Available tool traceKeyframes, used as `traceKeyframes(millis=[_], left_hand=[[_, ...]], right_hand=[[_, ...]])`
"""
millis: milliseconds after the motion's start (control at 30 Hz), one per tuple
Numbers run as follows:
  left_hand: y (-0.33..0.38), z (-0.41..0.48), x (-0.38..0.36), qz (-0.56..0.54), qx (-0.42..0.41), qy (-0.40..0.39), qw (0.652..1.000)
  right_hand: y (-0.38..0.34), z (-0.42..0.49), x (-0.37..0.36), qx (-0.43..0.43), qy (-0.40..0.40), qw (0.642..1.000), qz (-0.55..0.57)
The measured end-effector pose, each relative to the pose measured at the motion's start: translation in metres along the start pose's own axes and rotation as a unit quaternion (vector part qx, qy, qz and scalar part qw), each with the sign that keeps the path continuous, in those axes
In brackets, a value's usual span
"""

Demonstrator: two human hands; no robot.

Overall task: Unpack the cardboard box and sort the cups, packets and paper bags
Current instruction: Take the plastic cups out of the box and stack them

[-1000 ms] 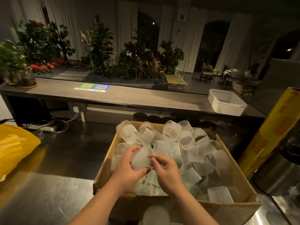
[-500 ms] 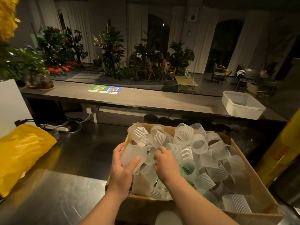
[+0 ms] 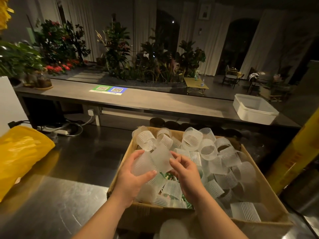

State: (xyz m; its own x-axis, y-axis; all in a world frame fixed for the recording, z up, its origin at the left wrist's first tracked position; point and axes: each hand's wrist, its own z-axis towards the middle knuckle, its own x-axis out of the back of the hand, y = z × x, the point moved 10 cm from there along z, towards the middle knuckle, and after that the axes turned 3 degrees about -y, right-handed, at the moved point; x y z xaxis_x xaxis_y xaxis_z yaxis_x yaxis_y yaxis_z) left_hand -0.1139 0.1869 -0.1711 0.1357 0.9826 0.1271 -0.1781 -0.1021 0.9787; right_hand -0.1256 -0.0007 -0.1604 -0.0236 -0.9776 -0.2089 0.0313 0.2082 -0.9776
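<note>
My left hand wraps thumb and fingers round a frosted, ribbed, translucent plastic cup, held just over the open brown cardboard box. At three o'clock my right hand curls its fingertips against a second cup; I cannot tell if they pinch it. Matching loose cups heap the box. A crumpled yellow plastic bag lies at nine o'clock and a white rectangular plastic tub at two.
</note>
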Motion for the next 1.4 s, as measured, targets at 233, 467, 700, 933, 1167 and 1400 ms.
traceKeyframes(millis=[233,467,700,933,1167,1400], left_hand=[[0.002,-0.001,-0.01,0.019,0.004,-0.044,0.999],[-0.003,0.003,-0.006,-0.024,0.016,-0.035,0.999],[-0.005,0.0,-0.009,-0.031,0.03,-0.025,0.999],[-0.008,0.003,-0.01,-0.034,0.041,-0.03,0.998],[-0.01,0.004,-0.008,-0.02,0.043,-0.031,0.998],[-0.013,0.005,-0.013,0.012,0.046,-0.058,0.997]], right_hand=[[-0.003,-0.01,-0.011,0.006,0.006,0.999,-0.033],[0.019,-0.01,-0.035,-0.024,-0.046,0.996,-0.076],[-0.015,0.005,0.02,0.057,0.106,0.9,-0.419],[0.002,0.05,0.049,-0.019,0.093,0.701,-0.707],[-0.018,0.039,0.033,0.088,0.078,0.79,-0.601],[-0.024,0.008,-0.007,0.07,-0.134,0.877,-0.457]])
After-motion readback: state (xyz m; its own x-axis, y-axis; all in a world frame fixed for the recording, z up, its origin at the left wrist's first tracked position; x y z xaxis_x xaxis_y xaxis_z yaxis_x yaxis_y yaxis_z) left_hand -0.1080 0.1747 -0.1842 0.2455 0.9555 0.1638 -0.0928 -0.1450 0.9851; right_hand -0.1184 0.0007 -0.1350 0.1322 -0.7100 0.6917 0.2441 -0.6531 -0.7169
